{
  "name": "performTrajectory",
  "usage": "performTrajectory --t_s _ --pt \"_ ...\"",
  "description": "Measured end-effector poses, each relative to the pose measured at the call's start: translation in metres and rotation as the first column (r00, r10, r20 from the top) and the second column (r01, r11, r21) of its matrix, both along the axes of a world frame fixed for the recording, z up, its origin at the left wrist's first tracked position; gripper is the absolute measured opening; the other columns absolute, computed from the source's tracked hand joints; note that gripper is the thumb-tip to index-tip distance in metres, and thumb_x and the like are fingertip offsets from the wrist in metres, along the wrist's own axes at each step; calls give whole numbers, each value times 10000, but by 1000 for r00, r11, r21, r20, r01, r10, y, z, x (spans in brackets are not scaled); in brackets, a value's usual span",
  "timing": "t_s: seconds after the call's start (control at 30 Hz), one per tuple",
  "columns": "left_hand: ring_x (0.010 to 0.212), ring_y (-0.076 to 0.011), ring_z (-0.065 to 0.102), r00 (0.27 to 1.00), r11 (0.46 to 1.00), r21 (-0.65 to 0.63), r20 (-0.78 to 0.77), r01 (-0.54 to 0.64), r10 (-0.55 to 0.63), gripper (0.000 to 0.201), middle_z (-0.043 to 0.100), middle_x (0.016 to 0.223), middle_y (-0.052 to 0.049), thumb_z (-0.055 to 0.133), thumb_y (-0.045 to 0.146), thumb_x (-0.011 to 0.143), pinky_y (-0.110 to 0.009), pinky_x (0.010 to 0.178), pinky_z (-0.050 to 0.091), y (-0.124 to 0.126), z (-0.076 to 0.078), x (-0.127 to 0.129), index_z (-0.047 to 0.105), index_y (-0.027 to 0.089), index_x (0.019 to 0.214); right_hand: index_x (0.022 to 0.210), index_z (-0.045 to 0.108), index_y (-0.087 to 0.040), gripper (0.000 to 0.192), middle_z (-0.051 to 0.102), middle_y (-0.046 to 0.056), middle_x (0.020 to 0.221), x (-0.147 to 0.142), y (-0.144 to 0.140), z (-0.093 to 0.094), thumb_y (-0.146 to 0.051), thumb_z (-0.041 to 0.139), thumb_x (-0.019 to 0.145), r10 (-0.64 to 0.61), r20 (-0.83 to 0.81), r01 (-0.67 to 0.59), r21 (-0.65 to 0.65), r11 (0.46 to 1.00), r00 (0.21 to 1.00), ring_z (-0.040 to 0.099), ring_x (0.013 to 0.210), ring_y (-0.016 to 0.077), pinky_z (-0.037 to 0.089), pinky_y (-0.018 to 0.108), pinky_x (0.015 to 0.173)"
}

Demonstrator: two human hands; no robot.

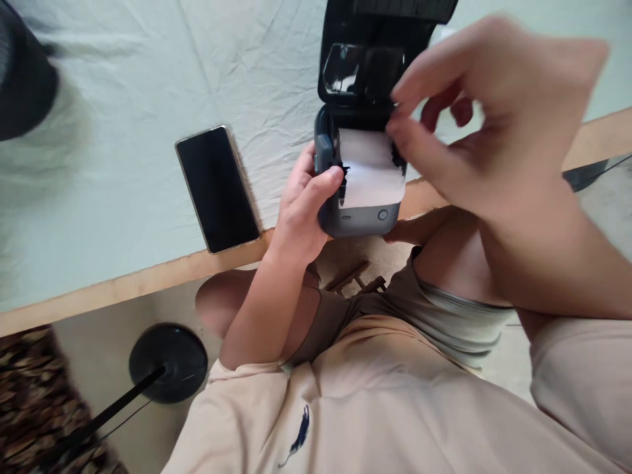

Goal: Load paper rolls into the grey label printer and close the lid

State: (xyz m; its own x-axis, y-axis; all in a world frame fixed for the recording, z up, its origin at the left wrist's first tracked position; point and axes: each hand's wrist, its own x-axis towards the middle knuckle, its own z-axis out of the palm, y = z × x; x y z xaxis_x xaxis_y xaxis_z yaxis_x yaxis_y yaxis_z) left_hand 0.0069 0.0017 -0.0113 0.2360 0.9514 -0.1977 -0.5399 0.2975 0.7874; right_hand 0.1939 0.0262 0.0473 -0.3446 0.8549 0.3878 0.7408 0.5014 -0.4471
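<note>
My left hand (303,214) grips the left side of a small dark grey label printer (363,222), its thumb over the edge near the paper. The black lid (365,69) of the printer stands open, tipped back, with a clear window in it. A roll of white paper (372,168) lies in the printer, its front end reaching down towards the front edge with the button. Above the printer's right side is my right hand (474,112), slightly blurred, thumb and forefinger pinched close together by the hinge. Whether something is between those fingertips cannot be made out.
A dark-screened phone (217,189) lies on the pale cloth-covered table (123,171), left of the printer. A black object (24,72) stands at the far left. Below the wooden table edge (148,280), a round black stand base (168,362) rests on the floor.
</note>
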Motion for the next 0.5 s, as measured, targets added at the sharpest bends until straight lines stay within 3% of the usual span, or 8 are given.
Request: performTrajectory --t_s 0.13,0.23,0.37,0.43,0.5 --pt "1147 -255 703 997 1000 18 -72 11 -9 235 674 1028 -37 679 315 901 -341 940 603 -2 0 0 653 258 1127 1168 680 -392 329 702 45 899 -1 7 -6 -536 616 879 -6 313 51 -136 989 950 662 794 301 559 507 729" --pt "1188 -268 687 996 998 37 -81 41 -38 314 678 1088 -40 752 365 855 -329 956 594 -3 -1 -1 666 267 1141 1132 681 -406 314 637 45 775 0 7 -8 -530 649 845 -4 335 49 -125 991 942 627 753 285 537 442 645" --pt "1089 -225 703 998 998 52 -50 43 -41 269 681 1082 -35 704 292 886 -292 883 598 -4 -2 -1 660 271 1150 1153 662 -416 330 698 1 858 4 -1 4 -452 681 826 56 226 -19 -163 986 972 596 688 232 505 404 609" --pt "1095 -223 709 999 999 38 -27 17 -16 241 691 1058 -29 647 254 909 -315 895 605 -4 -1 1 652 262 1149 1173 664 -403 378 726 -31 891 8 -4 14 -412 719 799 83 67 -61 -291 955 994 578 637 178 493 376 583" --pt "1163 -248 707 1000 1000 16 10 -5 5 204 710 992 -24 618 240 911 -363 953 608 -2 0 1 658 247 1111 1182 673 -363 413 725 -45 929 14 -1 21 -338 727 773 10 -172 -82 -416 906 985 592 639 133 468 318 543"
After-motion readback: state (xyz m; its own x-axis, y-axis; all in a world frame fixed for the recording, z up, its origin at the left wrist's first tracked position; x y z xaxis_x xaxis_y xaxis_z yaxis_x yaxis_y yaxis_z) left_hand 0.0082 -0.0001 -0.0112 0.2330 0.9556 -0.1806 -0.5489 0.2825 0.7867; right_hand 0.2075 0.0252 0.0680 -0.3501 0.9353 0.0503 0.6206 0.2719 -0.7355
